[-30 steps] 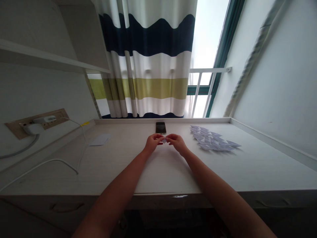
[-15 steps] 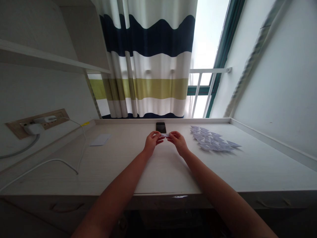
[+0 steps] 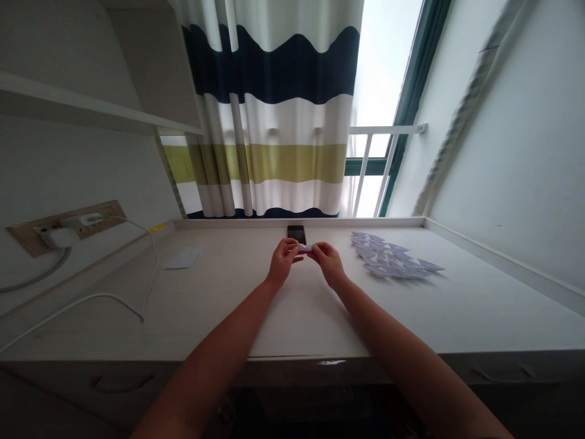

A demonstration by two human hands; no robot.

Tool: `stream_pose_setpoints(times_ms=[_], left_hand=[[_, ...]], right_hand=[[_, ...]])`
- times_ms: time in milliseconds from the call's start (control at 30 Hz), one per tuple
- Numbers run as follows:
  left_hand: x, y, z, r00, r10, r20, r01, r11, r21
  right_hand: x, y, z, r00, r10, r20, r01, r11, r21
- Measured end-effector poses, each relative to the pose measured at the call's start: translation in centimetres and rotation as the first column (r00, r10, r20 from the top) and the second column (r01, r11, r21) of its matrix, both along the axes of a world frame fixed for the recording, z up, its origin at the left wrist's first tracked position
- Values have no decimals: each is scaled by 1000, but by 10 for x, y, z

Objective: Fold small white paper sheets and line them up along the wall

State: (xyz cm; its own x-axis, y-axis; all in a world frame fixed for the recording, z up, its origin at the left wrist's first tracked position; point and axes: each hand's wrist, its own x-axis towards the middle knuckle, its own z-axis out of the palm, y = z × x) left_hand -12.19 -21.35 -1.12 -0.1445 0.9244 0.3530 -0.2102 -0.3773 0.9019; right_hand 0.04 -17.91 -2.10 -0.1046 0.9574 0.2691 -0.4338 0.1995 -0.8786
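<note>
Both the left hand (image 3: pixel 280 263) and the right hand (image 3: pixel 329 262) are pinching a small strip of folded white paper (image 3: pixel 304 247) by its ends, each drawn nearly closed, above the middle of the white desk (image 3: pixel 311 311). From the strip, a dark phone (image 3: pixel 297 233) is lying just beyond at eleven o'clock, a cluster of folded papers (image 3: pixel 393 257) is spreading at three o'clock, and a flat white sheet (image 3: pixel 184 258) is resting at nine o'clock, near a white cable (image 3: pixel 153 286).
</note>
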Motion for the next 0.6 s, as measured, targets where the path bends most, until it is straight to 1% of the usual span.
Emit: stream_pose_setpoints(times_ms=[200,367,600], left_hand=[[-2,0,-1,994,-18,-112,22,999,37],[-5,2,-3,982,-3,-187,8,1000,24],[-5,2,-2,986,82,-147,-81,997,12]], right_hand=[[1,-4,3,999,7,46,-8,1000,28],[1,-5,4,997,24,71,-28,998,58],[0,-4,2,998,50,23,-51,998,30]])
